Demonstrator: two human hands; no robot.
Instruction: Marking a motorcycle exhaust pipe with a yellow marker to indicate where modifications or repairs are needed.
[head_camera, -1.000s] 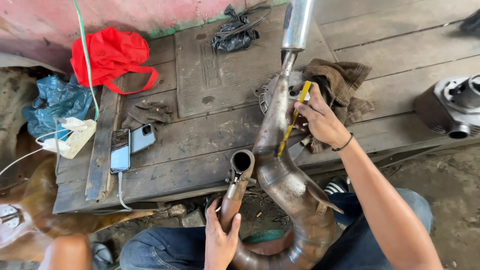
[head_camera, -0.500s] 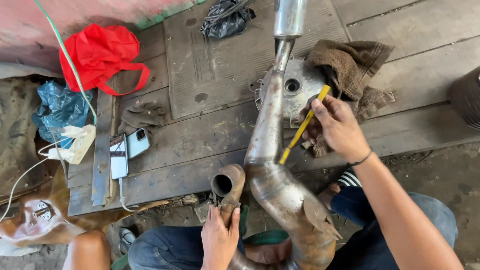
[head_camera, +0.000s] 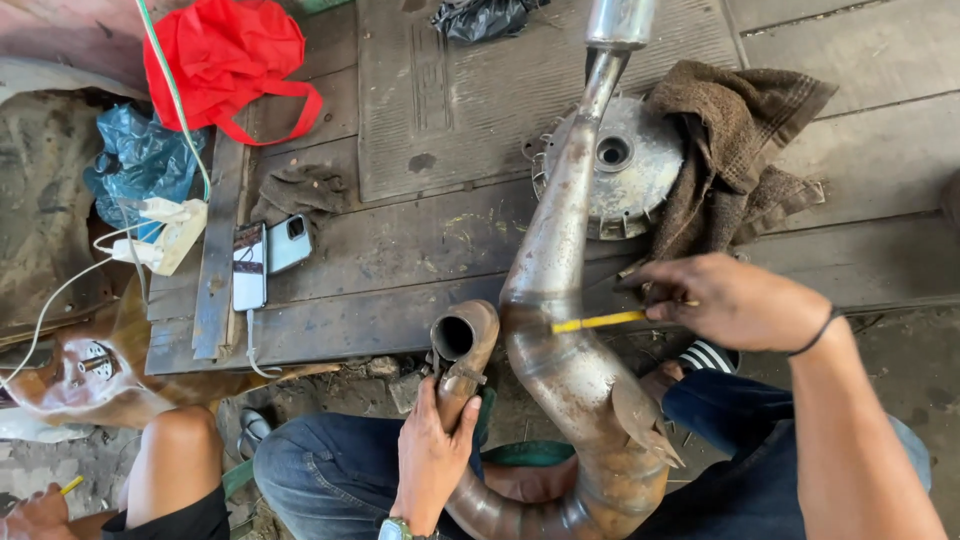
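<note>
A long rusty curved exhaust pipe (head_camera: 560, 250) rests across my lap and up onto the wooden platform (head_camera: 420, 250). My left hand (head_camera: 432, 455) grips the pipe's lower bend just below its open round mouth (head_camera: 455, 337). My right hand (head_camera: 735, 298) holds a thin yellow stick-like tool (head_camera: 598, 321) nearly level, its tip touching the wide belly of the pipe. The pipe's narrow end runs up to a silver muffler (head_camera: 620, 20) at the top edge.
A round metal hub plate (head_camera: 625, 165) lies under a brown rag (head_camera: 730, 140). Two phones (head_camera: 268, 255), a red bag (head_camera: 225, 60), a blue plastic bag (head_camera: 140, 160) and a white charger (head_camera: 165, 235) lie at left. Another person's knee (head_camera: 175, 450) is at bottom left.
My right hand has dropped lower and swung the yellow tool from a steep slant to nearly level against the pipe's belly. The view has shifted closer; my left hand keeps its grip.
</note>
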